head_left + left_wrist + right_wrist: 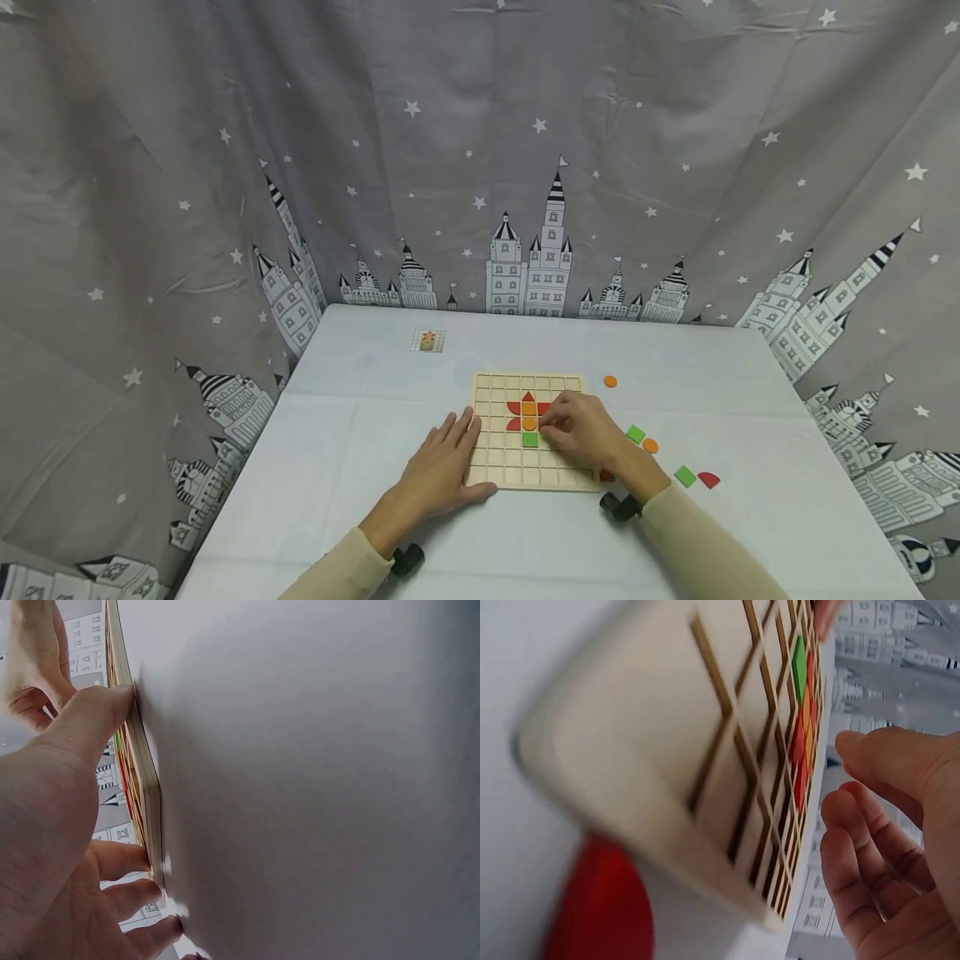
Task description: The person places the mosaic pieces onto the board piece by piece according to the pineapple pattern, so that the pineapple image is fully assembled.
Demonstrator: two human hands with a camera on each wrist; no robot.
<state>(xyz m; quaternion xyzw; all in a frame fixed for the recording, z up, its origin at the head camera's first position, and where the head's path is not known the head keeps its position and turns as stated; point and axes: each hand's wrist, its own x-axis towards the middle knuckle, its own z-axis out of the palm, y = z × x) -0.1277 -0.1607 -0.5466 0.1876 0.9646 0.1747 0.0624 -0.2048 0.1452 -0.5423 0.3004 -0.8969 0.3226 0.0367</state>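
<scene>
A wooden grid board (495, 477) lies on the white table. In its middle squares sit a red triangle (528, 397), an orange square (528, 409), an orange disc (529, 424) and a green square (530, 439), with red rounded pieces (513, 408) at the sides. My left hand (442, 467) rests along the board's left side, fingers spread, thumb (112, 705) against its near edge. Over the board's right half is my right hand (581, 429), fingertips close to the coloured pieces. The right wrist view shows its loosely bent fingers (844, 814) apart from the thumb, nothing between them.
Right of the board lie orange discs (611, 382), green squares (636, 434) and a red quarter-round piece (708, 480). Another red piece (604, 907) lies by the board's near right corner. A small picture card (427, 341) is at the back left. A grey curtain (450, 125) hangs behind.
</scene>
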